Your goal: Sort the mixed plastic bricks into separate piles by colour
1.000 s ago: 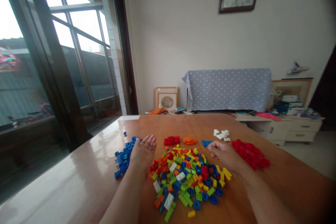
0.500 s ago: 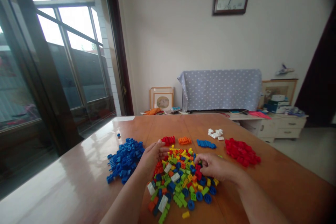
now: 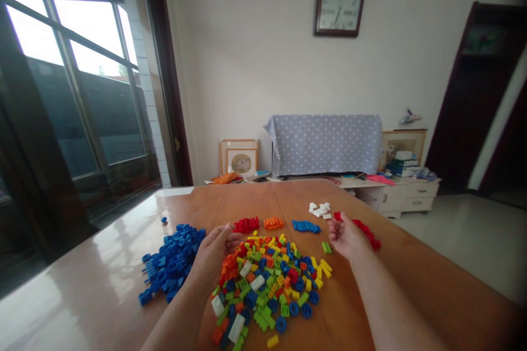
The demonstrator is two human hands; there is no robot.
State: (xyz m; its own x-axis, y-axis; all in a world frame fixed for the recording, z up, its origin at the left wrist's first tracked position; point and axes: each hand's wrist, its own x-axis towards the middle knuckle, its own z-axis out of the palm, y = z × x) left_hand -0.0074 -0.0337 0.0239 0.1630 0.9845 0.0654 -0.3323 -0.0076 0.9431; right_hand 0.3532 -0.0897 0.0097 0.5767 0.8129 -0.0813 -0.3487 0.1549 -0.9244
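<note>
My left hand [image 3: 214, 244] hovers at the left edge of a mixed pile of toy building bricks [image 3: 272, 285], close to a row of red bricks [image 3: 246, 224]. Its fingers reach out to the right, loosely apart, with nothing visible in them. On the right, my right hand [image 3: 348, 237] is over the pile of red bricks [image 3: 368, 233] and covers much of it. Those fingers are curled closed, and whatever they may hold is hidden. Red pieces show beyond the fingertips and past the back of the hand.
A blue brick pile [image 3: 175, 258] lies left of my left arm. Orange bricks [image 3: 274, 223], blue bricks [image 3: 306, 226] and white bricks [image 3: 320, 209] form small groups further back on the wooden table [image 3: 247, 197]. One green brick [image 3: 326, 248] lies apart near my right hand.
My right hand has left the mixed pile and moved right and away from me to the red pile. My left hand keeps its place by the mixed pile. The view has turned right.
</note>
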